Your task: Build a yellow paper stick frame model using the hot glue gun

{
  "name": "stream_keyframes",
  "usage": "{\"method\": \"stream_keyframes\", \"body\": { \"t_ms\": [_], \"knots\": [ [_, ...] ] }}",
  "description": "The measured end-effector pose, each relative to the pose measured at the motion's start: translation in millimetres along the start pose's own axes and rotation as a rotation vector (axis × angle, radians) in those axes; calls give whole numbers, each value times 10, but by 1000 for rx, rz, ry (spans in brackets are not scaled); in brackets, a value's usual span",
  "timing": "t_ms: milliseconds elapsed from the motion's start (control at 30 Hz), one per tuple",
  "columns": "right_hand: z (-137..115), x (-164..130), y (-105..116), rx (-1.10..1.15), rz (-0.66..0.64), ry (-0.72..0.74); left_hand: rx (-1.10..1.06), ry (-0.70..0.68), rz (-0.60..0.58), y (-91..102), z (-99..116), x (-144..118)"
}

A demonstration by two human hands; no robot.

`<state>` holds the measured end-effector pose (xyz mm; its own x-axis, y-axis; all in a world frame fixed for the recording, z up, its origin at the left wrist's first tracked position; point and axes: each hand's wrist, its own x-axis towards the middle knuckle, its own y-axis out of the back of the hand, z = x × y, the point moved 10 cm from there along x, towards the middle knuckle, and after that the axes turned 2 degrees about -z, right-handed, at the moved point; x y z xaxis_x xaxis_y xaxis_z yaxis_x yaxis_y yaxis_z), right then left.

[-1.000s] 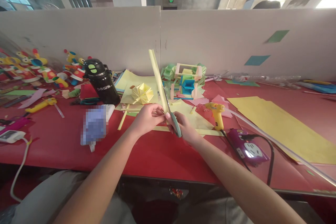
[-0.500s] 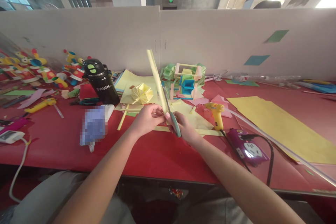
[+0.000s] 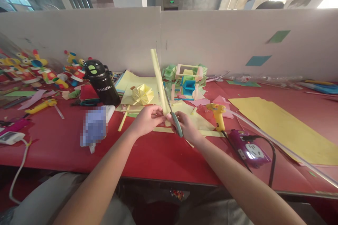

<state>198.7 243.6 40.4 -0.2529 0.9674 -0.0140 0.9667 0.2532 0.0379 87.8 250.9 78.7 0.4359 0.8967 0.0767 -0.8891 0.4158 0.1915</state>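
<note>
My left hand (image 3: pixel 148 121) pinches the lower end of a long pale-yellow paper strip (image 3: pixel 158 77), which stands up and leans a little left. My right hand (image 3: pixel 187 128) is closed on scissors (image 3: pixel 176 124) with grey-green handles. Their blades point up along the strip's right side, and part of the handles is hidden by my fingers. Behind my left hand lie a folded yellow paper ornament (image 3: pixel 143 94) and a thin yellow paper stick (image 3: pixel 123 119). Beyond the scissors stands a paper lantern-like frame with a blue folded piece (image 3: pixel 188 87) in it.
A black bottle (image 3: pixel 101 82) and a blurred blue object (image 3: pixel 95 126) stand to the left. On the right are a yellow glue gun (image 3: pixel 218 116), a purple power socket (image 3: pixel 249 147) with cables, and large yellow sheets (image 3: pixel 285 126). A partition (image 3: pixel 211 42) closes off the back.
The top of the paper strip has swung slightly right and stands more upright. A small pale scrap now shows on the table below my right hand.
</note>
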Motion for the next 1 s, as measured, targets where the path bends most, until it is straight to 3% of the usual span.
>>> {"method": "stream_keyframes", "body": {
  "t_ms": [200, 433, 600, 733, 800, 867, 933, 1000],
  "knots": [
    [-26, 70, 212, -45, 85, 36, 72, -10, 37, 129, -11, 1],
    [-25, 153, 740, -515, 303, 96, 125, 7, 96, 344, -12, -48],
    [-17, 178, 580, -756, 79, 137, 181, 97, 122, 502, 17, -153],
    [-11, 149, 440, -951, -86, 124, 253, 87, 98, 526, 88, -261],
    [-33, 153, 430, -954, -114, 158, 308, 103, 72, 526, 57, -321],
    [-108, 167, 504, -872, -46, 213, 351, 141, 51, 547, -28, -383],
    [-163, 173, 602, -709, 28, 226, 376, 186, 56, 603, -133, -449],
    [-177, 166, 583, -453, -17, 215, 384, 206, 46, 636, -213, -512]
  ]
}}
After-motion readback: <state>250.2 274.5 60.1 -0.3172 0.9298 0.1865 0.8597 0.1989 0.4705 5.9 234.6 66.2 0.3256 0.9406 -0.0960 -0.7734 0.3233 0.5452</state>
